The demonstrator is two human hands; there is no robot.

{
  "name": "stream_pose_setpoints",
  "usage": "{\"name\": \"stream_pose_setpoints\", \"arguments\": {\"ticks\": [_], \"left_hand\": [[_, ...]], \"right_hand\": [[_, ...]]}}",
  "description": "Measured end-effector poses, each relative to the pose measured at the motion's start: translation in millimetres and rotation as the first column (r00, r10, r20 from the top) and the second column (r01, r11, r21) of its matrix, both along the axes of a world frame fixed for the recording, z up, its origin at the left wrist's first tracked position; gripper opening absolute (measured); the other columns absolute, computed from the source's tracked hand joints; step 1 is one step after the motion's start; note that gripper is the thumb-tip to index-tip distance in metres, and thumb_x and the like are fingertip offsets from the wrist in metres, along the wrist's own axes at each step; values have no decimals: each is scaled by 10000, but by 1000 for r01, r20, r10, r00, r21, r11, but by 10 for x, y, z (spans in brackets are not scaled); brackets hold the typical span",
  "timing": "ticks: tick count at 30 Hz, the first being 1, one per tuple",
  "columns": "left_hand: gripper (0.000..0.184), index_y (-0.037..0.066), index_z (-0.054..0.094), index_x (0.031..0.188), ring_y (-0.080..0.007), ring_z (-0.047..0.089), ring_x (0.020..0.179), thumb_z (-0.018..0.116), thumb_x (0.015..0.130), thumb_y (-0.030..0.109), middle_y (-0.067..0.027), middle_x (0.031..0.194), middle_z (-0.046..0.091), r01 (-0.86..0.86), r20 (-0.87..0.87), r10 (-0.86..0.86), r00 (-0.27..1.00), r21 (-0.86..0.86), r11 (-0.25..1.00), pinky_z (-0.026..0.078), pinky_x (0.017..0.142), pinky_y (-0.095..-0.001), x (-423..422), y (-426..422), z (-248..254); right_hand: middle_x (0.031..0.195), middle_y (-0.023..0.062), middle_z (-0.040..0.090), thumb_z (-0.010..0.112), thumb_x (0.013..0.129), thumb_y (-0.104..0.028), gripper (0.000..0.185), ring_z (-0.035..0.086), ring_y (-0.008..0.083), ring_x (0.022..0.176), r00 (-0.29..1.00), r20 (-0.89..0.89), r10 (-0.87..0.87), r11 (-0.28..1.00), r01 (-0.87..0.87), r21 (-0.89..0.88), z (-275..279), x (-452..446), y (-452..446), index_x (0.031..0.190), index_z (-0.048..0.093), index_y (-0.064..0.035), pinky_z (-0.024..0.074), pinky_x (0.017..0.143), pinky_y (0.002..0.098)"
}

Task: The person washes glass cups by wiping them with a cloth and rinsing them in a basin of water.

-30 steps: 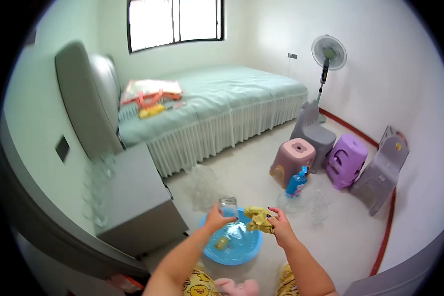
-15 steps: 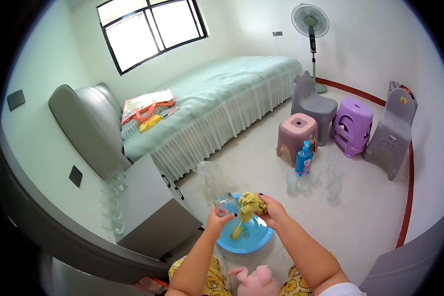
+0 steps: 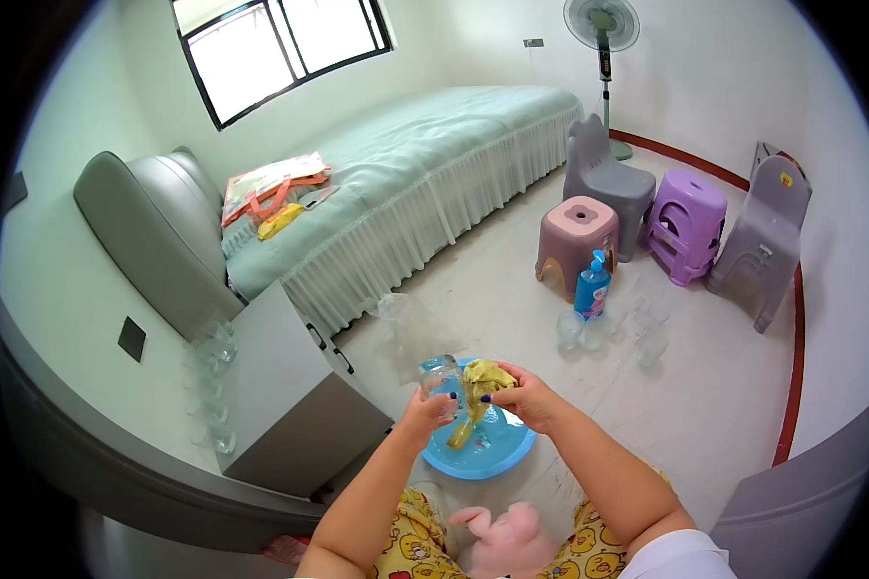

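My left hand (image 3: 423, 417) is wrapped round a clear drinking glass (image 3: 441, 374), held tilted above a blue basin (image 3: 475, 474) of water on the floor. In my right hand (image 3: 533, 401) a crumpled yellow-green cloth (image 3: 489, 374) is gripped close against the glass's right side. Whether part of the cloth reaches inside the glass I cannot tell. A yellow sponge-like piece (image 3: 460, 437) shows in the basin below the cloth. A crumpled clear plastic bag (image 3: 406, 328) lies on the floor just beyond the basin.
A blue pump bottle (image 3: 592, 291) stands right of centre, beside several clear glasses (image 3: 572, 330). Behind it are a pink stool (image 3: 577, 236), a purple stool (image 3: 687, 227) and grey chairs (image 3: 613, 183). More glasses (image 3: 220, 386) line a grey cabinet (image 3: 294, 386). A pink plush toy (image 3: 512, 542) sits between my legs.
The glass has turned more upright in my left hand. My right hand has drawn the cloth in closer to the glass, its thumb now pressing toward it. The view has tilted down slightly.
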State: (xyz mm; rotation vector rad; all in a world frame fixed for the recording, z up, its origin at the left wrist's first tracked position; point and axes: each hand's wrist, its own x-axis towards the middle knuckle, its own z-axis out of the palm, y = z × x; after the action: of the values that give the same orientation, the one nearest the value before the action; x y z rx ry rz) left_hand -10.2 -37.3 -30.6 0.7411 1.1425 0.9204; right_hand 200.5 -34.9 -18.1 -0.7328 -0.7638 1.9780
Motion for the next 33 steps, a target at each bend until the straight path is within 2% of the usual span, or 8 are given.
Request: {"name": "stream_pose_setpoints", "arguments": {"ticks": [3,8,12,16,18,20,27,33], "left_hand": [[601,114,383,1161,-148,505,863,687,644,150,-50,922,509,21,-89,-12,996,93,995,412,738,-326,-36,-34,-56],[597,106,388,1175,-146,523,850,665,646,141,-40,925,516,30,-201,-12,980,85,996,429,735,-312,-35,-99,-12],[600,87,395,1146,-152,509,867,700,635,155,-41,893,508,16,-115,-10,993,49,999,403,732,-307,-25,-111,45],[569,92,406,1114,-149,504,848,701,630,151,-40,875,503,17,-121,-8,993,70,997,400,720,-310,-10,-119,74],[534,82,418,1078,-134,503,795,697,626,141,-40,853,506,34,-250,-6,968,110,993,403,690,-293,-8,-139,70],[525,78,423,1066,-127,500,774,697,622,137,-38,842,506,57,-257,-25,966,119,991,402,675,-279,6,-175,94],[575,66,419,1103,-112,498,741,703,608,132,-32,824,508,59,-241,-25,970,133,989,385,629,-245,95,-229,222],[611,71,410,1130,-119,498,741,710,603,149,-32,826,510,3,-219,25,975,126,992,384,630,-256,120,-181,170]], "right_hand": [[1115,67,503,577,684,29,615,530,155,948,991,133,10,1000,-14,28,-11,-45,7,1256,361,-36,442,803,260],[1114,46,504,549,774,-143,520,498,143,991,956,293,-1,997,25,-79,43,-146,-3,1261,373,-96,430,817,292],[1119,35,498,543,784,-161,501,483,135,1005,954,300,3,999,12,-46,21,-141,21,1258,385,-121,426,814,289],[1017,51,544,519,802,-167,343,534,139,899,978,207,-15,994,37,-102,72,-81,40,1132,486,-77,451,761,290],[968,61,562,503,817,-165,284,551,147,861,984,174,-20,990,44,-135,29,-74,37,1077,515,-53,465,734,296],[899,59,582,495,827,-163,235,577,142,787,948,314,-55,998,60,-5,-8,-112,20,1016,534,-29,484,688,289],[900,44,586,482,864,-195,229,575,129,757,939,332,-93,994,107,-25,40,-87,-19,1006,543,-26,474,676,266],[853,27,587,471,877,-196,224,534,90,723,867,451,-213,976,163,147,-8,-40,78,959,564,-10,424,667,231]]}}
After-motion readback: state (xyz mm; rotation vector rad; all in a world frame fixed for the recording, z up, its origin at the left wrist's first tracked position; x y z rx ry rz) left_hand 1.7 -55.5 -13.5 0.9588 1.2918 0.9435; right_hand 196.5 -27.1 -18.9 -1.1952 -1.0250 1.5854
